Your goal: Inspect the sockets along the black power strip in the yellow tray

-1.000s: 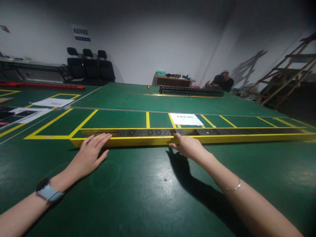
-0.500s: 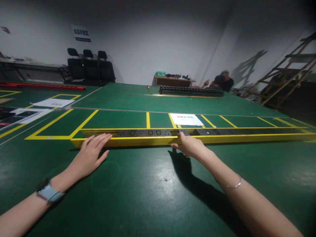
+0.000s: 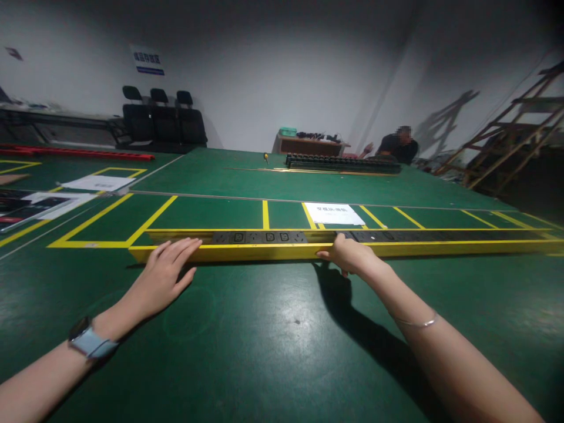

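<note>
At the far left of the green desk (image 3: 264,346), a red rail (image 3: 88,153) lies beyond a white printed sheet (image 3: 97,183). Nearer, a watch with a pale blue strap (image 3: 101,345) circles the left wrist. The left hand (image 3: 170,267) is open, fingers extended side by side and thumb apart, resting against the near wall of a long yellow channel (image 3: 259,252). This channel lies lengthwise across the desk, running off towards the right edge. Inside it sits a left group of black socket modules (image 3: 297,238), then a short gap, then a longer right row of black modules (image 3: 409,236). Behind the gap lies a white paper label (image 3: 333,214). The right hand (image 3: 352,255) is partly curled over the near wall, index finger at the right row's first module, thumb lower outside; whether it grips that module, I cannot tell. A silver bracelet (image 3: 425,324) rings the right forearm. Farther back sits a person (image 3: 399,150), and rightmost stands a wooden ladder (image 3: 506,126).
</note>
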Demonstrator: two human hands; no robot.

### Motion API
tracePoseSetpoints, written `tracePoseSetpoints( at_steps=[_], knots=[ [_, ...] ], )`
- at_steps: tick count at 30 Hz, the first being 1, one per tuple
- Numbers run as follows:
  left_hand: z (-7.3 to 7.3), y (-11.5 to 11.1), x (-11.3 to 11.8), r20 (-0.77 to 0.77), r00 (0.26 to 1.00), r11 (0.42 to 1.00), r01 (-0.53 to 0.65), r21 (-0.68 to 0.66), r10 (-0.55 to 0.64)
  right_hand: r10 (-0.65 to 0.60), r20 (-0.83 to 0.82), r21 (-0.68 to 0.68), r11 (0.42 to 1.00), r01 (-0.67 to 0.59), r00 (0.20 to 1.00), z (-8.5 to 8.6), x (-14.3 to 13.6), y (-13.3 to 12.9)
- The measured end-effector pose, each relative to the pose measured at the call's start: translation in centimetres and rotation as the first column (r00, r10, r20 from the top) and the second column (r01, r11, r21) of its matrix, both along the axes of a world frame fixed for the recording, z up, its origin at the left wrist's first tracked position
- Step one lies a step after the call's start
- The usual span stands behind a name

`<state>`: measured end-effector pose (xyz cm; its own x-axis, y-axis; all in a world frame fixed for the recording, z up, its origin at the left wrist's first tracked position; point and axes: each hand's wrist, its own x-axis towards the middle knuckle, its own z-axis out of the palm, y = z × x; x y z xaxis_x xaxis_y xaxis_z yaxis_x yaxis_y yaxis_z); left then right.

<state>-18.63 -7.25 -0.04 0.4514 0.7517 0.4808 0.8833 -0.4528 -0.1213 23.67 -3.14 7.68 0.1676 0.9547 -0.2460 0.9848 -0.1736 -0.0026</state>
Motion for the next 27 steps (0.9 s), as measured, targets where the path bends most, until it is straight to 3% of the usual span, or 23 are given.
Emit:
tracePoseSetpoints(
  at_steps=[8, 13, 15, 18, 22, 27],
  knots=[
    [-0.1, 0.0, -0.1, -0.001, 1.000, 1.000, 0.001, 0.006, -0.001, -0.046, -0.069, -0.070, 0.997, 0.041, 0.997, 0.3, 1.2, 0.7],
    [0.0, -0.1, 0.1, 0.003, 1.000, 1.000, 0.001, 0.003, -0.001, 0.001, -0.016, 0.014, 1.000, 0.000, 1.000, -0.3, 1.0, 0.4],
    [0.1, -0.1, 0.1, 0.001, 1.000, 1.000, 0.000, 0.005, 0.000, 0.069, 0.057, 0.133, 0.988, -0.076, 0.996, -0.5, 0.1, -0.2],
    [0.0, -0.1, 0.1, -0.004, 1.000, 1.000, -0.001, 0.011, 0.001, 0.229, 0.123, 0.281, 0.925, -0.255, 0.966, -0.9, -1.8, -1.1],
    [0.0, -0.1, 0.1, -0.008, 1.000, 1.000, -0.006, 0.007, 0.006, 0.435, 0.100, 0.260, 0.857, -0.445, 0.895, -1.6, -3.8, -2.1],
    [0.0, 0.0, 0.2, -0.004, 1.000, 1.000, -0.007, 0.009, 0.007, 0.473, 0.147, 0.214, 0.842, -0.495, 0.869, -2.2, -4.0, -2.3]
  ],
)
